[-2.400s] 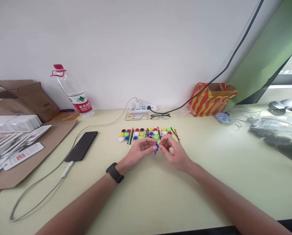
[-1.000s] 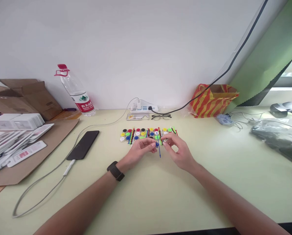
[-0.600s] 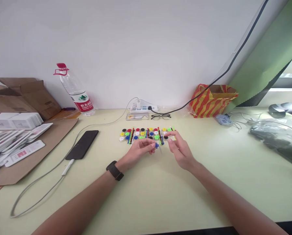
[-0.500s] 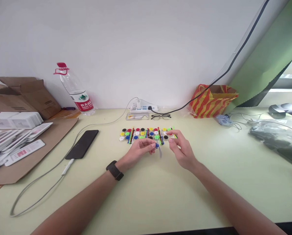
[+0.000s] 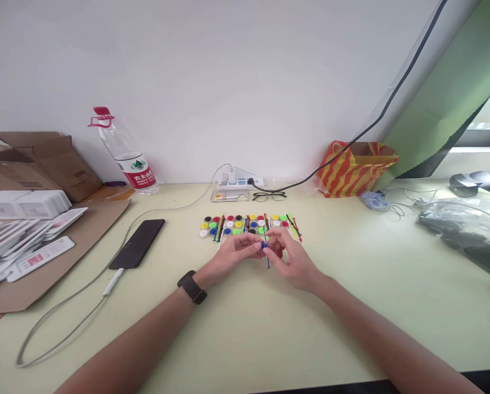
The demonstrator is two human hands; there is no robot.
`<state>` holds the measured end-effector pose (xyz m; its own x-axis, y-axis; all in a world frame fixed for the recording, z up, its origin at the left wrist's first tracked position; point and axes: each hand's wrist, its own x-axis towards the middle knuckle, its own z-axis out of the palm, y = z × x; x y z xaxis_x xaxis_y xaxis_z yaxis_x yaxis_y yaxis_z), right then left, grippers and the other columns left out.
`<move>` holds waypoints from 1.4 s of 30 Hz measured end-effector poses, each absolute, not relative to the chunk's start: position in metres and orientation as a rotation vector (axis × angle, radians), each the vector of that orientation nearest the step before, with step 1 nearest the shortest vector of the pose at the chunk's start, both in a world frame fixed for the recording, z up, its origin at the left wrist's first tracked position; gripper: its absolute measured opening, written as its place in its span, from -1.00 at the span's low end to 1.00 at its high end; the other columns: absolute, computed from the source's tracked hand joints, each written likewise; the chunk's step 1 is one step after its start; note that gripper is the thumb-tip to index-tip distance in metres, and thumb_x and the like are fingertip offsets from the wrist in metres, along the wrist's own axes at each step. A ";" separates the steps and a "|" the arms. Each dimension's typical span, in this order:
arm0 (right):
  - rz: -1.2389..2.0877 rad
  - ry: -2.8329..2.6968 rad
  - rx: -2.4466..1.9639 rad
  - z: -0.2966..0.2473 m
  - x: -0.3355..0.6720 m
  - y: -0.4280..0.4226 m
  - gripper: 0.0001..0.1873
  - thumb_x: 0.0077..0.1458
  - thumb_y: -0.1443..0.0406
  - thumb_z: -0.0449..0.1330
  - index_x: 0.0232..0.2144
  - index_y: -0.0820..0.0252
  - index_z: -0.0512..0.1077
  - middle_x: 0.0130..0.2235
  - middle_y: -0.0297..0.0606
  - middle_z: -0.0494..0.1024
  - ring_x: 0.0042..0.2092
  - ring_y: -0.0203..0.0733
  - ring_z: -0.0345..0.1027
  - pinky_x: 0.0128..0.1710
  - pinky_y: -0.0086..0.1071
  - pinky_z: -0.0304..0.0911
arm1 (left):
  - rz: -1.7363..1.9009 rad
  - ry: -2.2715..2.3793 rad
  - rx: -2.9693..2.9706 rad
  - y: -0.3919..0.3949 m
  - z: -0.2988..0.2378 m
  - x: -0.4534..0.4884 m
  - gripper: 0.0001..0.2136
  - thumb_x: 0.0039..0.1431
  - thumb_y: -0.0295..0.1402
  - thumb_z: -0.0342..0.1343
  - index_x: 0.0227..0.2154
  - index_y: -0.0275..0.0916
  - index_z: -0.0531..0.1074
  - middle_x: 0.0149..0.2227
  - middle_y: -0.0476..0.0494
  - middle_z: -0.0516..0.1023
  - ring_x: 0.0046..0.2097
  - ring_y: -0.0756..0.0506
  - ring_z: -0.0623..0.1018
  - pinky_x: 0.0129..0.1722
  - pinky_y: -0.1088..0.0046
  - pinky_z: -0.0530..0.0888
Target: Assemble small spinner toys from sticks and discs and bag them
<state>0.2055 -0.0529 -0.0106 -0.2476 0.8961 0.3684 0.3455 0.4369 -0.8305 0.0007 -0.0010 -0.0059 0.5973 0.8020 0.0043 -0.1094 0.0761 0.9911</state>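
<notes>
My left hand (image 5: pixel 240 250), with a black watch on its wrist, pinches a small blue piece with thumb and forefinger. A thin blue plastic stick (image 5: pixel 268 261) runs up and down through the same spot, its lower end widened. My right hand (image 5: pixel 292 261) closes its thumb and fingertips on the blue stick from the other side. Just behind the hands are several small round pots with coloured lids (image 5: pixel 238 218), in rows. Between the rows lie bundles of thin coloured sticks (image 5: pixel 220 227) and a loose group of sticks (image 5: pixel 294 227) on the right. The fingers partly cover the blue piece.
At left are a black phone (image 5: pixel 138 243) on a cable, a bottle (image 5: pixel 133 164), a cardboard box (image 5: pixel 59 164) and white tags (image 5: pixel 43 257). A power strip (image 5: pixel 238 183) and glasses (image 5: pixel 269 195) lie behind the pots. A striped bag (image 5: pixel 355 169) and plastic packaging (image 5: pixel 454 224) stand right.
My right hand has moved left and in, from apart to gripping beside my left hand. The blue stick, blurred before, now stands steady between both hands.
</notes>
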 end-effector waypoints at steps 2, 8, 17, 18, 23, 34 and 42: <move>0.675 -1.754 -1.070 -0.008 0.208 -0.052 -0.74 0.35 0.23 0.10 0.06 0.05 0.27 -0.29 -0.31 0.46 -0.33 -0.18 0.35 -0.31 -0.27 0.33 | 0.771 0.674 1.297 0.000 -0.006 0.000 -0.72 0.18 -0.19 0.36 -0.15 -0.27 0.60 -0.20 -0.19 0.62 -0.17 -0.11 0.61 0.00 0.25 0.52; 0.395 -1.766 -0.956 -0.001 0.213 -0.056 -0.58 0.39 0.23 0.03 0.24 -0.04 0.10 0.15 -0.02 0.43 -0.19 -0.12 0.43 -0.11 -0.11 0.40 | 0.740 0.705 1.215 0.002 -0.005 0.000 -0.70 0.11 -0.18 0.41 -0.24 -0.31 0.61 -0.32 -0.16 0.58 -0.25 -0.08 0.58 -0.12 0.34 0.50; 0.782 -1.657 -1.160 -0.003 0.218 -0.052 -0.73 0.44 0.05 -0.10 -0.07 0.02 0.26 -0.61 -0.55 0.03 -0.61 -0.26 -0.07 -0.58 -0.37 -0.09 | 0.753 0.701 1.202 0.002 -0.005 -0.001 -0.72 0.07 -0.19 0.43 -0.29 -0.30 0.61 -0.33 -0.16 0.60 -0.28 -0.07 0.57 -0.18 0.40 0.48; 0.789 -1.636 -1.140 -0.002 0.219 -0.051 -0.74 0.43 0.04 -0.08 -0.09 0.03 0.26 -0.60 -0.55 0.03 -0.60 -0.27 -0.08 -0.58 -0.37 -0.10 | 0.753 0.703 1.204 0.002 -0.005 -0.001 -0.72 0.07 -0.19 0.43 -0.29 -0.30 0.61 -0.33 -0.16 0.61 -0.28 -0.07 0.58 -0.18 0.40 0.48; 0.750 -1.755 -1.073 -0.003 0.215 -0.049 -0.77 0.37 0.13 0.06 -0.01 0.05 0.22 -0.47 -0.46 0.29 -0.46 -0.24 0.16 -0.45 -0.35 0.14 | 0.757 0.711 1.228 0.001 -0.004 0.000 -0.72 0.07 -0.20 0.43 -0.26 -0.30 0.61 -0.32 -0.16 0.61 -0.26 -0.08 0.59 -0.15 0.37 0.49; 0.866 -1.827 -1.064 -0.014 0.206 -0.052 -0.64 0.35 0.21 0.10 0.15 0.04 0.20 -0.32 -0.37 0.41 -0.34 -0.20 0.35 -0.35 -0.31 0.30 | 0.714 0.691 1.355 0.002 -0.009 -0.001 -0.68 0.15 -0.17 0.37 -0.12 -0.26 0.61 -0.22 -0.20 0.66 -0.23 -0.09 0.60 -0.11 0.34 0.49; 0.968 -1.770 -1.021 -0.006 0.212 -0.048 -0.53 0.24 0.25 0.20 0.15 0.06 0.19 -0.42 -0.47 0.33 -0.41 -0.25 0.26 -0.39 -0.37 0.27 | 0.658 0.677 1.420 -0.001 -0.007 0.002 -0.68 0.19 -0.18 0.35 -0.07 -0.23 0.60 -0.12 -0.22 0.66 -0.12 -0.12 0.61 -0.09 0.34 0.50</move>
<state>0.2120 -0.0476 -0.0058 -0.3031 0.9087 0.2870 0.2490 0.3663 -0.8966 0.0016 -0.0011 -0.0073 0.6526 0.7571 -0.0294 -0.0073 0.0452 0.9990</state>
